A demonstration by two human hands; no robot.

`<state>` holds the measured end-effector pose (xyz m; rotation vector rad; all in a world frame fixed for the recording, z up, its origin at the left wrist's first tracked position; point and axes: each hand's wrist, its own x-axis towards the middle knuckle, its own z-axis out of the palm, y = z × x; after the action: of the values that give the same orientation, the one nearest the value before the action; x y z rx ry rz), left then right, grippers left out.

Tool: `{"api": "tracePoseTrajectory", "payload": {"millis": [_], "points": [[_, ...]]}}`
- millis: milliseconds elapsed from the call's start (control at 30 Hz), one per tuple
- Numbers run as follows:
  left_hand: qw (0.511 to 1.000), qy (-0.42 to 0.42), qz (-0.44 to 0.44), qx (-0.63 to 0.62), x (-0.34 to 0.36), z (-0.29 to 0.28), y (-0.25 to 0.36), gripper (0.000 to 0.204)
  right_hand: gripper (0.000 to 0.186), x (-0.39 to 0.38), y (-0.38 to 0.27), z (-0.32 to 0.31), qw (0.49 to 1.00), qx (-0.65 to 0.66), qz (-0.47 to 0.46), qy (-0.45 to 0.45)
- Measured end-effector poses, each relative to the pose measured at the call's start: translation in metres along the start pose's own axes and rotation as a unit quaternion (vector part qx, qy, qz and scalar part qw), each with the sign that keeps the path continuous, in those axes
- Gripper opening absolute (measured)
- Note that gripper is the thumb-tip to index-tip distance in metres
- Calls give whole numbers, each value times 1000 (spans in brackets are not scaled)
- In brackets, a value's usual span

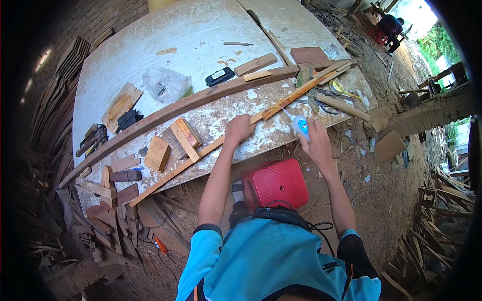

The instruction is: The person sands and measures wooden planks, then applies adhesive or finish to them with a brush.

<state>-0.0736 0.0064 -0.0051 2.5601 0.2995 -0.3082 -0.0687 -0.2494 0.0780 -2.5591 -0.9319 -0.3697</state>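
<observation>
My left hand [239, 128] is closed around a long thin wooden strip [175, 172] that runs slantwise across the near edge of the table. In my right hand [317, 144] is a white glue bottle [300, 125] with a blue label. Its thin nozzle points up and left, with the tip at or close to a second, orange-brown wooden strip [296, 95]. That strip's near end lies against the thin strip, just right of my left hand. Whether glue is coming out is too small to tell.
A long wooden beam [201, 97] spans the stained worktable [201, 30]. Around it lie a plastic bag [165, 83], a black case [219, 76], wood blocks [157, 153], scissors [327, 108] and yellow tape [336, 88]. A red stool [276, 184] stands before me. Another person [390, 29] sits far right.
</observation>
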Motion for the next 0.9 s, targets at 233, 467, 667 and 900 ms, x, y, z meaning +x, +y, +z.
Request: {"api": "tracePoseTrajectory", "payload": {"millis": [233, 467, 667, 900], "points": [[1000, -4, 3, 0, 1, -1, 0, 30, 54, -4, -1, -5, 1000, -9, -9, 12], [1000, -23, 1, -11, 5, -1, -4, 33, 54, -10, -14, -5, 999, 14, -28, -9], [1000, -24, 0, -18, 6, 0, -5, 33, 54, -7, -14, -4, 999, 8, -38, -6], [999, -32, -5, -26, 4, -2, -3, 32, 58, -10, -18, -4, 999, 11, -18, -24]]}}
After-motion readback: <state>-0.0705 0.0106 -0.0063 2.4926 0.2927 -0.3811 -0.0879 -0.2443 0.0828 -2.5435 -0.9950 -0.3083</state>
